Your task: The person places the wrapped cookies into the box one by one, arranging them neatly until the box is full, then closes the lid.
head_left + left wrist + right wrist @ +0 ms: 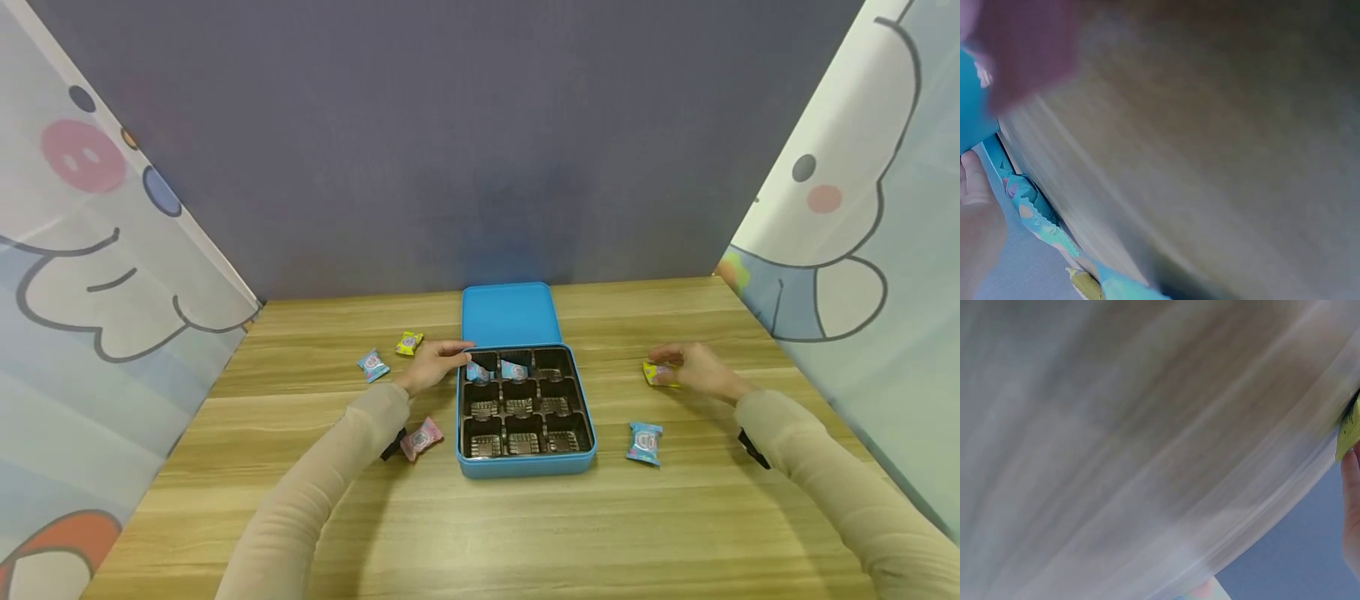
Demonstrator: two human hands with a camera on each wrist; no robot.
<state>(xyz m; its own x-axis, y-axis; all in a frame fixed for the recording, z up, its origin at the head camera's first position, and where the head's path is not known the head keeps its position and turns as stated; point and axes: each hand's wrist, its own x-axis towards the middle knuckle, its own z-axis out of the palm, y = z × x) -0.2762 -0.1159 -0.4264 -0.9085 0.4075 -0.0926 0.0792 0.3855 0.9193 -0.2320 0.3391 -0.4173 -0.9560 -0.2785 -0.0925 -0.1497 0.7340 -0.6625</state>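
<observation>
A blue tin box [525,467] with a dark tray of several compartments stands mid-table. Two blue-wrapped candies lie in its back row, one in the left compartment [480,372] and one in the middle [513,370]. My left hand [431,367] rests on the box's back left rim, thumb close to the left candy, fingers fairly straight. Off to the right, my right hand [701,371] pinches a yellow-wrapped candy [654,374] at the table surface; its fingers partly cover the wrapper. In the right wrist view a fingertip touches that yellow candy [1349,432].
The blue lid [510,315] lies behind the box. Left of it are a yellow candy [409,342], a blue candy [372,365] and a pink candy [422,439] beside the left wrist. Another blue candy [644,442] lies right of the box. A grey panel [480,150] borders the table's back.
</observation>
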